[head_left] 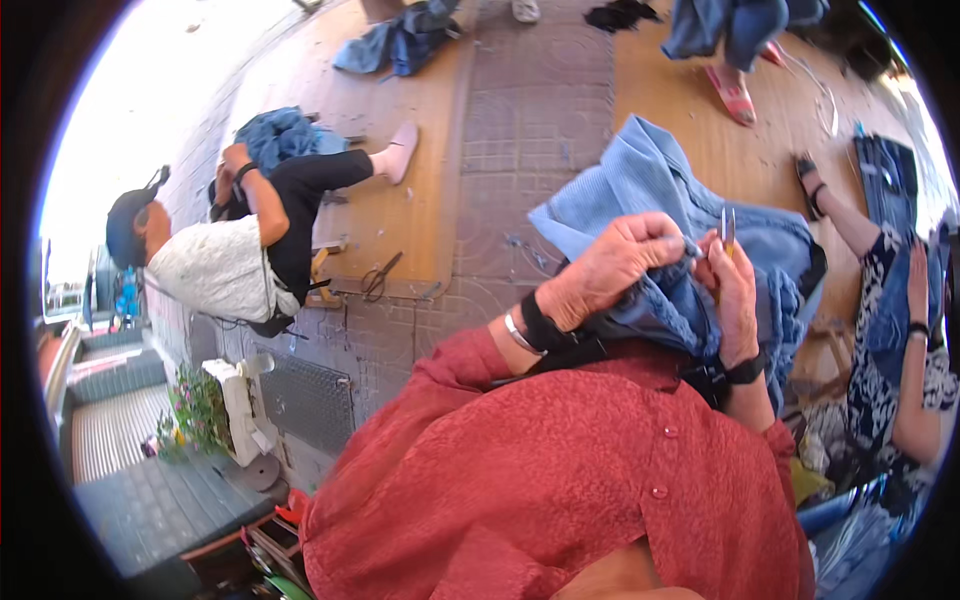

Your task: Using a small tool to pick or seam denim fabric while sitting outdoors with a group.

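Bunched up just beyond the red shirt [540, 460], my landmark here, is the light-blue denim garment [615, 190], spread over the wearer's lap. The left hand [635, 248], ahead of the shirt's collar, pinches a twisted bit of denim edge between thumb and fingers. The right hand [735, 300], beside it, closes around a pair of yellow-handled snips [731, 232], their two pale tips standing apart and pointing away from the shirt. Whether the right fingertips also nip the cloth, I can't tell.

What worries me is how close those hands work. If the snips tilted toward the pinched edge, the tips might catch a left finger or nick sound cloth, since the folds there crowd together. That pinch looks small, so a tug from the heavy folds could pull the edge loose. The folds might also snag on the black wristband [545, 325] at the left wrist. Off to the shirt's left, a co-worker [215, 265] bends over more denim [280, 138].
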Demonstrator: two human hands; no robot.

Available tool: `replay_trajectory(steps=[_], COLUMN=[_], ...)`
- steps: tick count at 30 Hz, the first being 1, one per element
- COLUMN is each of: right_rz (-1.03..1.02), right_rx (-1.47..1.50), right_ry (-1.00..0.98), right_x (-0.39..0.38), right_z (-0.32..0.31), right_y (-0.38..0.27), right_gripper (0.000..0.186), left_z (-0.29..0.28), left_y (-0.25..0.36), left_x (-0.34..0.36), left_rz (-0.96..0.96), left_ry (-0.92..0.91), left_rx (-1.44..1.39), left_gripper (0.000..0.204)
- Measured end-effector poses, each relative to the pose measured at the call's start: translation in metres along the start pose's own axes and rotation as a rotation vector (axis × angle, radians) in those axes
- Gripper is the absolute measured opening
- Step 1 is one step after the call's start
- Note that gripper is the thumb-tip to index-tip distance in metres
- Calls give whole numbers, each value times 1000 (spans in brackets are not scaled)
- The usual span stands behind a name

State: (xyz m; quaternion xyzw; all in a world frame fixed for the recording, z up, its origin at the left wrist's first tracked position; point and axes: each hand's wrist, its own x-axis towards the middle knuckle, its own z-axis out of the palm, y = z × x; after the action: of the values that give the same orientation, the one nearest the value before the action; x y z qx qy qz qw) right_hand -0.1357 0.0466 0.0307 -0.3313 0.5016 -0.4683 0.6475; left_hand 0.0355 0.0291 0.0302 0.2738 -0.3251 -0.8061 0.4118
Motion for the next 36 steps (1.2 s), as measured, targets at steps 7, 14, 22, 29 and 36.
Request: replay_trajectory(steps=[7,14,22,29,36], right_rz=[-136,-19,94,-379,-619], right_rx=[-9,34,43,-444,-788], right_ry=[-79,-100,-125,33,77], right_x=[-9,-12,0,-19,-18], right_z=[0,-5,-5,-10,-1], right_y=[-13,-7,8,-3,-3], right_gripper=[23,24,20,23,23], left_z=[-3,4,-7,-4,-10], left_y=[5,1,-4,0,-2], left_x=[12,3,9,11,12], left_rz=[24,-38,-77,-137,-159], left_ry=[-31,4,-58,50,8], left_rx=[100,111,17,-146,-121], left_gripper=[8,10,14,12,19])
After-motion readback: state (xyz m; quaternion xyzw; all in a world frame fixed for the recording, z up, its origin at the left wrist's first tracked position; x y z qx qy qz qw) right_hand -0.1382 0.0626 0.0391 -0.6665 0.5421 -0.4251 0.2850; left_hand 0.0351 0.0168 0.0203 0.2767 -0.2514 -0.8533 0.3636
